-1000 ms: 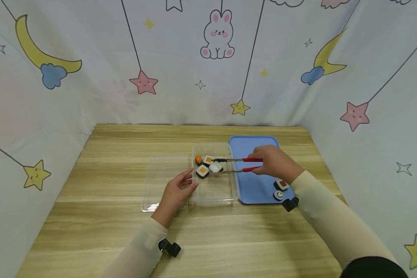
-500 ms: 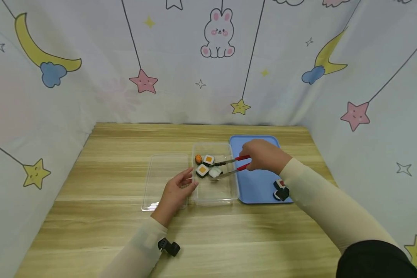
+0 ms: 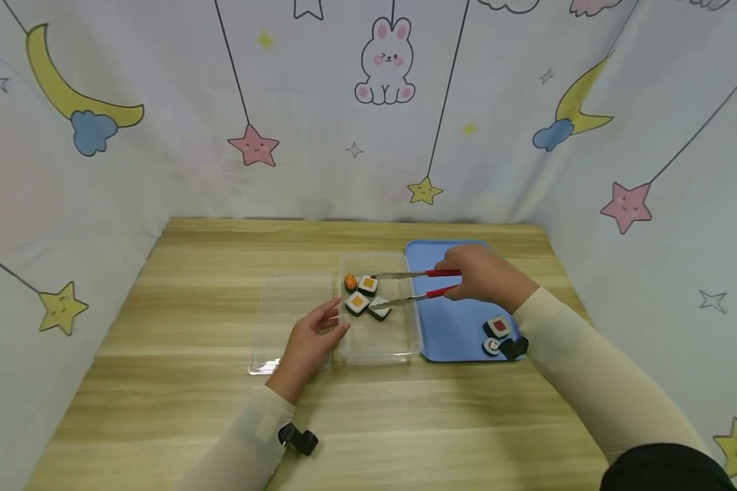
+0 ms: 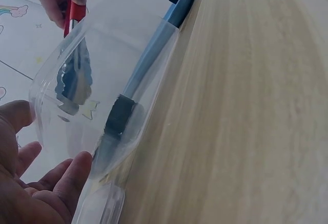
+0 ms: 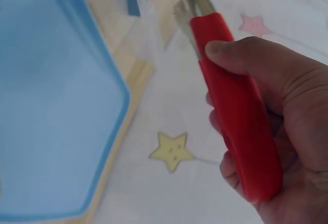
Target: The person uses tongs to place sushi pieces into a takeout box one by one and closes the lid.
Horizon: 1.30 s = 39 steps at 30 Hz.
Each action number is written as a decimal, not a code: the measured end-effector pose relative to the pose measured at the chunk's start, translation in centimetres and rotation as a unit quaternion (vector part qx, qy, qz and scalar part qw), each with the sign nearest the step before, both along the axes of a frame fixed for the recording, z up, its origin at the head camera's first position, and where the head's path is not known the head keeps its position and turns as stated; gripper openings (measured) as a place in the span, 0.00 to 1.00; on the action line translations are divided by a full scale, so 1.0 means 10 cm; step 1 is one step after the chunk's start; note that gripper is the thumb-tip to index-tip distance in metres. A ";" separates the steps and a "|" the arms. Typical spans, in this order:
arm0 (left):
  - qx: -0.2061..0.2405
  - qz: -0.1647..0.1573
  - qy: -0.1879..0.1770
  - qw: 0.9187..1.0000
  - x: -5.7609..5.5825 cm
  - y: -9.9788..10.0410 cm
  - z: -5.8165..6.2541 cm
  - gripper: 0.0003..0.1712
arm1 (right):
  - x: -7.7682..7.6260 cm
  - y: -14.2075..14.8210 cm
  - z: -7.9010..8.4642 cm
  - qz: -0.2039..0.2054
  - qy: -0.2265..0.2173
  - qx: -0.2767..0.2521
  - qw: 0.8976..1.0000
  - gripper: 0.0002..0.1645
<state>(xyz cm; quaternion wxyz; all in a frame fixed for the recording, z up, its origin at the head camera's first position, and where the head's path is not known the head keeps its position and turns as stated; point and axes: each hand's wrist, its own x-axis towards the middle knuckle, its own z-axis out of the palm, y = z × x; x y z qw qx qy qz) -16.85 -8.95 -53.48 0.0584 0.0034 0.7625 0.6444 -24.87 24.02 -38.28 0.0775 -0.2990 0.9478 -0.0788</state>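
Observation:
My right hand [image 3: 490,274] grips red-handled metal tongs [image 3: 442,293], their arms spread apart above a clear plastic box [image 3: 381,341]. One tong tip overlaps a white sushi piece [image 3: 381,313] with a dark underside. Beside it in the box are two sushi rolls with yellow centres, one roll [image 3: 357,304] nearer me and another roll [image 3: 368,285] behind, plus an orange-topped piece [image 3: 350,282]. My left hand [image 3: 308,344] rests its spread fingertips against the box's left wall. Through that wall, the left wrist view shows the tongs' scalloped ends [image 4: 74,80].
A blue tray [image 3: 451,320] lies right of the box. On its near right corner sit a red-centred sushi roll [image 3: 497,326] and a small round roll [image 3: 491,346], partly behind the wrist camera. A clear lid [image 3: 291,293] lies left of the box on the wooden table [image 3: 368,423].
The white sushi piece has shifted slightly towards me and settled beside the near yellow-centred roll. The tongs dipped left around it, then drew back up and right with arms apart. The left hand stays put.

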 end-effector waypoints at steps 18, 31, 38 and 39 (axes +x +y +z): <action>-0.001 0.005 0.003 1.000 0.00 -0.01 -0.01 0.33 | 0.58 1.21 -0.36 -0.193 0.008 -0.129 0.973 0.31; 0.000 0.004 -0.003 1.000 0.00 -0.01 0.01 0.33 | 1.08 1.91 -0.61 -0.236 -0.018 -0.085 0.968 0.34; -0.004 0.001 -0.003 1.000 0.00 0.00 0.03 0.32 | 1.25 2.04 -0.67 -0.258 -0.021 -0.081 0.962 0.36; -0.005 0.002 -0.004 1.000 0.00 0.00 0.03 0.32 | 1.27 2.06 -0.68 -0.260 -0.020 -0.082 0.962 0.36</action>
